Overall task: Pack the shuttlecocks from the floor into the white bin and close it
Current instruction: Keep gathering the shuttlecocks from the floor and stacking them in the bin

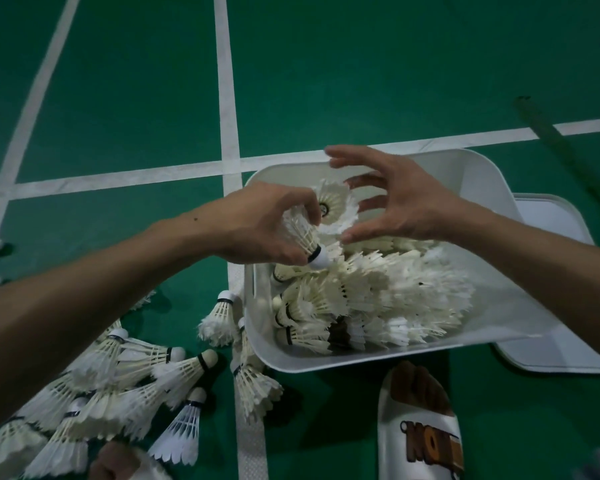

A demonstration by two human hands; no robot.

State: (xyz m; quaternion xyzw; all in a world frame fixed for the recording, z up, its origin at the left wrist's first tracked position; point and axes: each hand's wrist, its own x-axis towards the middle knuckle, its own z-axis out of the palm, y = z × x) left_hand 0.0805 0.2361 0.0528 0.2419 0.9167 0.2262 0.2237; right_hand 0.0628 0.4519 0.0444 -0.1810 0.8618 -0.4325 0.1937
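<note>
Grip on inspection: the left hand (267, 223) is curled round the feather skirt of one shuttlecock (300, 233), cork tip pointing down and to the right, held just above the near-left part of the white bin (257, 306). The right hand (406, 206) hangs over the bin with fingers spread wide and holds nothing. Between the two hands a second shuttlecock (331, 202) turns its open skirt toward the camera; whether either hand supports it cannot be told. Below, the bin carries a dense load of packed shuttlecocks (378, 296), mostly lying on their sides. To the left, a loose heap (125, 386) lies on the green floor (326, 64), some pieces touching the bin wall. The lid (561, 355) lies flat on the floor to the right, partly under the bin edge. A foot in a slipper (426, 441) stands just in front of the bin. Handling assessment: these items look very light, and the feathers appear brittle and easily crushed or bent. The cork end is judged the firm, safe place to pinch; a skirt grip, as used now, calls for light pressure only. Forcing the lid down onto a heaped load risks breaking feathers.
</note>
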